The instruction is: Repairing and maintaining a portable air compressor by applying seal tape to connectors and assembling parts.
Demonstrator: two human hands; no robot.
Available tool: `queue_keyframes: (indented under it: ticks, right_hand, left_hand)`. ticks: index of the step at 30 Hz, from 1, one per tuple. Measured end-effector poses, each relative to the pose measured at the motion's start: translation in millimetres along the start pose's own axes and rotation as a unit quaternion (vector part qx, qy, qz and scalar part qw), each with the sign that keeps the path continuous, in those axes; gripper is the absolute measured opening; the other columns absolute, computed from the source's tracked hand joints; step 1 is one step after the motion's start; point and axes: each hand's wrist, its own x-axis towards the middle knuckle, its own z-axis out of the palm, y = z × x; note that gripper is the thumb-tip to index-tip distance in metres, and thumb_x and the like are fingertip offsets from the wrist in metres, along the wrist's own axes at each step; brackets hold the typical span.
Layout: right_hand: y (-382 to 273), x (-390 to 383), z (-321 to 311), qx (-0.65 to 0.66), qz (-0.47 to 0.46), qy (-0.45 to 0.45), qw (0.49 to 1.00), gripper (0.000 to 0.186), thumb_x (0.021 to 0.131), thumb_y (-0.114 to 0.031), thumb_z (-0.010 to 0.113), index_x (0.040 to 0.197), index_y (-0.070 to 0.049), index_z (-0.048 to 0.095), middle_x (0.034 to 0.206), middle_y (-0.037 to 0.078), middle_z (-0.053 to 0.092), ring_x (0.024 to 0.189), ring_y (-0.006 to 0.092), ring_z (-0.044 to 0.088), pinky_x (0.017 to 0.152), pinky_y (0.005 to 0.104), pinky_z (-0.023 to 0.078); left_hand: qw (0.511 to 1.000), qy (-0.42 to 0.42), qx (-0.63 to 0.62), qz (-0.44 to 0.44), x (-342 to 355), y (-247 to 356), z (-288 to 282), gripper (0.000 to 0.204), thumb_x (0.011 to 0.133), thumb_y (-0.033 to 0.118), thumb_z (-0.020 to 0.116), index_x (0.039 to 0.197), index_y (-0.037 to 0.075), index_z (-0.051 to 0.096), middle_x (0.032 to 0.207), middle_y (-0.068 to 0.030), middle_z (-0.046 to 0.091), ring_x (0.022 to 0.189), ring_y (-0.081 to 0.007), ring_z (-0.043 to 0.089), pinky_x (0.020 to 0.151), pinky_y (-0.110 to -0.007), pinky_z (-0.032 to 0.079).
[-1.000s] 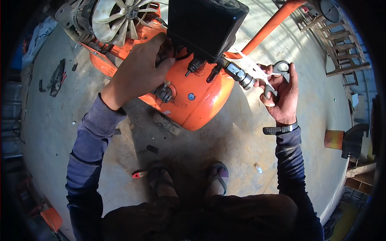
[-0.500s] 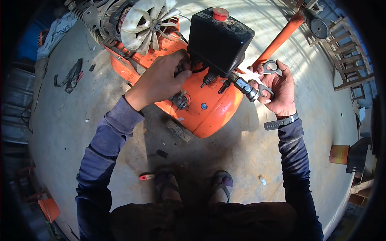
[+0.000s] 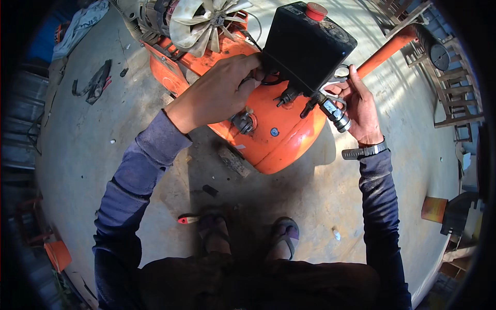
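An orange air compressor tank [image 3: 289, 144] stands in front of me, with a black box-shaped pressure switch [image 3: 307, 49] with a red knob [image 3: 316, 11] on it. My left hand [image 3: 219, 90] is closed at the switch's left side. Its fingers pinch a dark cable [image 3: 272, 81] at the underside of the switch; the fingertips are partly hidden. On the right, my right hand [image 3: 359, 106] grips a pair of scissors [image 3: 339, 77] with grey handles. Their blades are mostly hidden behind the switch and the metal coupling [image 3: 336, 116], which sticks out beside that hand.
A motor with a pale fan [image 3: 212, 23] sits on the tank's far left. An orange handle bar [image 3: 387, 49] rises at the right. A red-handled brush [image 3: 187, 220] lies by my feet, a black tool pouch [image 3: 98, 82] farther left. Wooden racks [image 3: 454, 77] stand far right.
The compressor has shifted rightward in view. My right hand has brought the scissors in closer behind the coupling and against the switch. The left hand keeps its pinch beside the switch.
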Motion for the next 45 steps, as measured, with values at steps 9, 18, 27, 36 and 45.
queue_keyframes:
  ticks: [9, 18, 27, 36, 45]
  right_hand:
    - [5, 26, 22, -0.139, 0.023, 0.027, 0.99, 0.023, 0.102, -0.017, 0.051, 0.1, 0.002, 0.065, 0.075, 0.003, 0.066, 0.052, 0.0033, 0.054, 0.039, 0.0158, 0.036]
    - [-21, 12, 47, -0.147, 0.03, 0.013, 0.989, 0.012, 0.095, 0.001, 0.052, 0.095, 0.001, 0.063, 0.075, 0.002, 0.06, 0.051, 0.0016, 0.048, 0.04, 0.0158, 0.034]
    - [-2, 3, 20, -0.224, -0.166, 0.053, 0.959, 0.011, 0.095, 0.0, 0.055, 0.093, 0.001, 0.065, 0.071, -0.002, 0.058, 0.052, 0.0022, 0.046, 0.046, 0.0182, 0.034]
    - [-1, 3, 24, -0.302, -0.172, 0.025, 0.937, 0.01, 0.095, -0.002, 0.058, 0.088, 0.0, 0.066, 0.068, -0.002, 0.059, 0.054, 0.002, 0.048, 0.048, 0.0188, 0.034]
    - [10, 6, 49, -0.324, -0.11, -0.062, 0.938, 0.016, 0.097, -0.007, 0.06, 0.09, 0.003, 0.07, 0.075, -0.002, 0.068, 0.064, 0.004, 0.057, 0.057, 0.0199, 0.046]
  left_hand:
    - [0.999, 0.011, -0.027, -0.028, -3, 8, -2, 0.011, 0.09, 0.003, 0.056, 0.098, -0.004, 0.055, 0.089, -0.0179, 0.064, 0.084, -0.037, 0.063, 0.075, -0.043, 0.05]
    - [0.996, 0.062, 0.054, 0.03, -2, 11, -3, 0.012, 0.087, 0.002, 0.058, 0.096, -0.005, 0.058, 0.083, -0.0205, 0.065, 0.081, -0.0391, 0.065, 0.073, -0.044, 0.051]
    - [0.998, -0.003, 0.05, -0.041, -1, 10, -9, 0.018, 0.092, 0.005, 0.062, 0.106, -0.004, 0.069, 0.089, -0.0134, 0.069, 0.084, -0.0212, 0.068, 0.075, -0.032, 0.051]
    - [0.987, -0.004, 0.032, -0.16, -6, 27, 0, 0.02, 0.092, 0.005, 0.062, 0.107, -0.005, 0.072, 0.091, -0.0133, 0.069, 0.077, -0.0209, 0.067, 0.071, -0.032, 0.051]
    - [0.991, 0.039, 0.102, -0.079, -10, 23, 3, 0.023, 0.091, 0.007, 0.065, 0.109, -0.005, 0.071, 0.089, -0.0159, 0.068, 0.073, -0.0229, 0.067, 0.068, -0.034, 0.05]
